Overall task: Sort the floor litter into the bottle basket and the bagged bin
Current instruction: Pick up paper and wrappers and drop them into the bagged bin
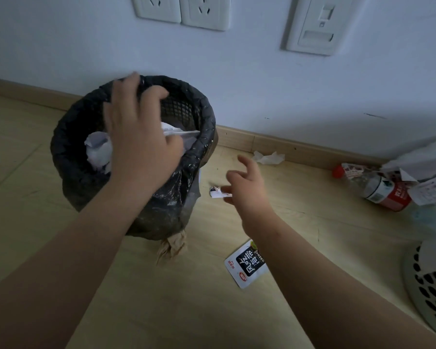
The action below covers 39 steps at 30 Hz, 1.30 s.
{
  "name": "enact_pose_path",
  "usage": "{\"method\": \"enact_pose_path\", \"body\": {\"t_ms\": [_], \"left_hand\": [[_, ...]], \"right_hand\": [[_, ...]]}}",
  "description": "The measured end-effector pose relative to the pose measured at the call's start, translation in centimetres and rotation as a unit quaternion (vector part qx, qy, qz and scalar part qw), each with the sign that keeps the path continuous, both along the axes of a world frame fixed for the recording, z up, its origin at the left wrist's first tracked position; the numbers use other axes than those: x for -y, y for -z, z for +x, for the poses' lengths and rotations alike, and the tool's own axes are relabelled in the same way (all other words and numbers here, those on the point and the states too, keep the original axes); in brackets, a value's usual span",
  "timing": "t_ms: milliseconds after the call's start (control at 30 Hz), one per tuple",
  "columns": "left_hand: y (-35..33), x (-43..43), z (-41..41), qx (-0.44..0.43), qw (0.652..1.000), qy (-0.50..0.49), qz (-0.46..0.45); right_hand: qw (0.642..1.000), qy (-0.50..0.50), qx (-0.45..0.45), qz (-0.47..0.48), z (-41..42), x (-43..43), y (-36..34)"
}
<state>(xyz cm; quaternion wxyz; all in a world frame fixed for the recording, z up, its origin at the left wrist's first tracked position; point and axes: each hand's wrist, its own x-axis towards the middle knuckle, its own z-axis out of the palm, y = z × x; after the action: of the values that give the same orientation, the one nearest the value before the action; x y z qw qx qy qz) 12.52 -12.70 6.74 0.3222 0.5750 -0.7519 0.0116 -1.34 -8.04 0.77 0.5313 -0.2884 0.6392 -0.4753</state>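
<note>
I see bin [207, 109] by wall [262, 84], paper [97, 149] inside. Left hand [139, 137] over it, fingers spread, holds nothing. Right hand [247, 187] half open, empty, just beside 1 scrap [218, 192] on floor [312, 222]. I think scrap tiny, flat: fingers may slip, push it away.

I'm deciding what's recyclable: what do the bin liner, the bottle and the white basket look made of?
Bin liner: thin black plastic film, slightly glossy, crinkled with shiny creases. Bottle: probably clear plastic, see-through body, red printed label. White basket: likely rigid moulded plastic, matte, with rows of oval holes.
</note>
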Motion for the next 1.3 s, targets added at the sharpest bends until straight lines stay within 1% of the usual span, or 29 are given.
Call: {"method": "enact_pose_path", "body": {"t_ms": [67, 100, 133, 167, 233, 300, 367, 400, 433, 500, 567, 633, 667, 700, 767, 800, 833, 900, 1000, 1133, 1200, 1233, 1300], "left_hand": [[1.0, -1.1, -1.8, 0.008, 0.992, 0.082, -0.100], [1.7, -2.0, -2.9, 0.014, 0.982, 0.134, -0.130], [2.8, -2.9, -3.8, 0.028, 0.973, 0.189, -0.131], [4.1, -3.7, -4.5, 0.053, 0.962, 0.243, -0.108], [7.7, -5.1, -4.9, 0.130, 0.938, 0.318, -0.033], [11.1, -6.1, -4.4, 0.240, 0.907, 0.335, 0.079], [13.7, -6.5, -3.0, 0.347, 0.862, 0.297, 0.218], [14.9, -6.8, -2.1, 0.381, 0.839, 0.270, 0.279], [15.5, -7.1, -1.2, 0.388, 0.829, 0.235, 0.328], [16.6, -7.6, 0.0, 0.347, 0.848, 0.152, 0.371], [17.0, -7.9, 0.5, 0.315, 0.850, 0.076, 0.415], [17.1, -7.8, 0.5, 0.305, 0.848, 0.022, 0.433], [17.4, -7.6, 0.5, 0.307, 0.851, 0.004, 0.425], [17.6, -7.4, 0.4, 0.295, 0.862, -0.012, 0.412], [18.1, -7.1, 0.1, 0.233, 0.885, -0.023, 0.402], [18.2, -7.0, -0.2, 0.202, 0.890, -0.019, 0.408], [18.2, -7.0, -0.8, 0.194, 0.892, -0.004, 0.408], [17.8, -7.1, -2.7, 0.214, 0.890, 0.038, 0.400], [17.7, -6.6, -5.1, 0.207, 0.893, 0.104, 0.386], [17.5, -5.4, -7.9, 0.204, 0.923, 0.158, 0.286], [17.3, -4.5, -9.1, 0.205, 0.933, 0.144, 0.257], [17.5, -3.8, -9.4, 0.209, 0.933, 0.125, 0.263], [17.5, -2.6, -10.0, 0.196, 0.922, 0.078, 0.325]], "right_hand": [[0.998, 0.013, -0.050, 0.037, -1.2, -0.5, 1.6], [0.995, 0.014, -0.079, 0.053, -1.7, -0.8, 2.4], [0.991, 0.011, -0.112, 0.067, -2.1, -1.2, 3.2], [0.986, 0.000, -0.149, 0.080, -2.4, -1.6, 3.9], [0.965, -0.046, -0.233, 0.108, -3.0, -2.5, 5.2], [0.937, -0.112, -0.299, 0.140, -3.7, -3.8, 6.4], [0.894, -0.188, -0.373, 0.161, -4.3, -5.1, 7.1], [0.868, -0.226, -0.411, 0.166, -4.7, -5.9, 7.3], [0.841, -0.261, -0.443, 0.165, -4.9, -6.5, 7.5], [0.796, -0.325, -0.483, 0.167, -5.5, -7.6, 8.1], [0.765, -0.370, -0.497, 0.176, -6.4, -8.6, 8.7], [0.748, -0.387, -0.506, 0.183, -7.2, -9.4, 9.3], [0.743, -0.388, -0.514, 0.183, -7.6, -9.6, 9.5], [0.739, -0.384, -0.523, 0.183, -8.0, -9.8, 9.6], [0.742, -0.364, -0.529, 0.191, -8.8, -9.8, 9.7], [0.748, -0.349, -0.528, 0.200, -9.2, -9.8, 9.7], [0.755, -0.334, -0.525, 0.207, -9.6, -9.7, 9.7], [0.769, -0.302, -0.518, 0.220, -10.4, -9.6, 9.8], [0.776, -0.264, -0.521, 0.237, -11.4, -9.7, 9.9], [0.771, -0.266, -0.522, 0.250, -12.1, -9.5, 10.3], [0.769, -0.278, -0.517, 0.254, -12.2, -9.1, 10.4], [0.767, -0.283, -0.517, 0.255, -12.3, -8.8, 10.4], [0.760, -0.299, -0.519, 0.254, -12.5, -8.3, 10.3]]}}
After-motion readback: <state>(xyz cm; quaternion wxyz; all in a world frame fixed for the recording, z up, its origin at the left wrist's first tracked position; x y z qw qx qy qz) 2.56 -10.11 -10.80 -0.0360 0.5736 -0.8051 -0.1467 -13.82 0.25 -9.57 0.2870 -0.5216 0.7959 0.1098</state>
